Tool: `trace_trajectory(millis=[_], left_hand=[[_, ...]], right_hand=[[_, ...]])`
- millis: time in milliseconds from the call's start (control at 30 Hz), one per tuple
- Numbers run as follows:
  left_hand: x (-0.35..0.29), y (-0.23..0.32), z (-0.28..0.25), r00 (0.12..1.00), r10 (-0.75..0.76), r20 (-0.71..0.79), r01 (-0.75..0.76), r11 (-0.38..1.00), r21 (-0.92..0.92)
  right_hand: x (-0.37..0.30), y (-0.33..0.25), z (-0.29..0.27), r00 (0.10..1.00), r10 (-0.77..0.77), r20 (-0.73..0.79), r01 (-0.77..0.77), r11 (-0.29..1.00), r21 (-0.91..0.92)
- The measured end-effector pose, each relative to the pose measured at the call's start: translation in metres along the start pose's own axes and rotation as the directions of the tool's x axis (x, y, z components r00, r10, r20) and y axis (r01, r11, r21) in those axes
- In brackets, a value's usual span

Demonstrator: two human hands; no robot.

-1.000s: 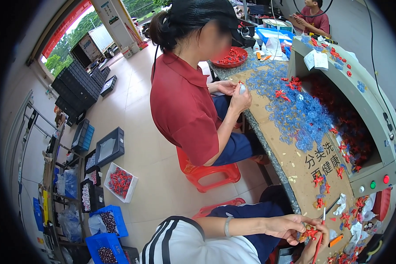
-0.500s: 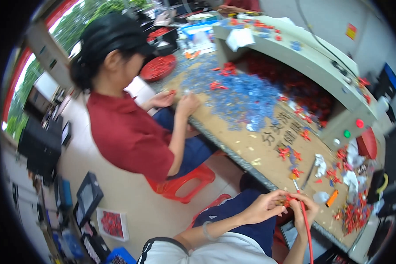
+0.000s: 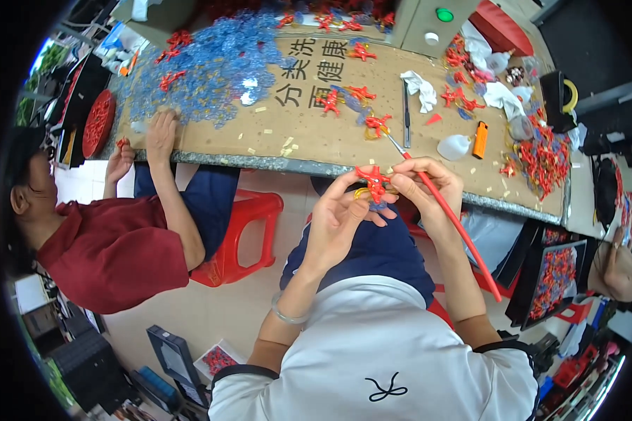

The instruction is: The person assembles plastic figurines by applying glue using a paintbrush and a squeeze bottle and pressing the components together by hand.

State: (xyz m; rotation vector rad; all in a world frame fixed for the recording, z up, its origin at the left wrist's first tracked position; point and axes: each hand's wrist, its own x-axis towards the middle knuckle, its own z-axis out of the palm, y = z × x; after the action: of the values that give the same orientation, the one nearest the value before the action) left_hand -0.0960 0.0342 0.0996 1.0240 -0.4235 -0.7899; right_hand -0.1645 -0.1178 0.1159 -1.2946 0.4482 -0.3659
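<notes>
Before me, over the table's near edge, my left hand (image 3: 336, 223) is closed on a small red plastic figure (image 3: 375, 181), with yellow and blue bits below it. My right hand (image 3: 434, 196) grips a thin paintbrush (image 3: 463, 235) with a long red handle. Its tip points away from me, close to another red figure (image 3: 377, 123) on the table. The right fingertips are right beside the held figure; whether they touch it I cannot tell.
The brown-topped table (image 3: 260, 130) bears a heap of clear blue pieces (image 3: 218, 63), a knife-like tool (image 3: 406, 116), an orange lighter (image 3: 480, 140), a small clear bottle (image 3: 453, 146) and a pile of red figures (image 3: 544, 158). A co-worker in a red shirt (image 3: 119, 249) sits at left.
My view has swung to the right and down, so the table now lies straight ahead. The red figure shows more plainly between my hands. The brush stays in my right hand.
</notes>
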Motion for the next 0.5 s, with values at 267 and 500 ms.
trace_trajectory(millis=[267,500], left_hand=[[-0.005,-0.011,-0.001,1.0,-0.023,0.015,0.024,0.998,-0.051],[0.008,0.001,0.0,0.998,-0.062,0.023,0.065,0.979,-0.191]], right_hand=[[-0.01,0.003,0.0,0.998,-0.047,-0.041,0.047,0.999,-0.001],[0.012,-0.01,-0.004,0.995,-0.005,0.103,-0.007,0.994,0.113]])
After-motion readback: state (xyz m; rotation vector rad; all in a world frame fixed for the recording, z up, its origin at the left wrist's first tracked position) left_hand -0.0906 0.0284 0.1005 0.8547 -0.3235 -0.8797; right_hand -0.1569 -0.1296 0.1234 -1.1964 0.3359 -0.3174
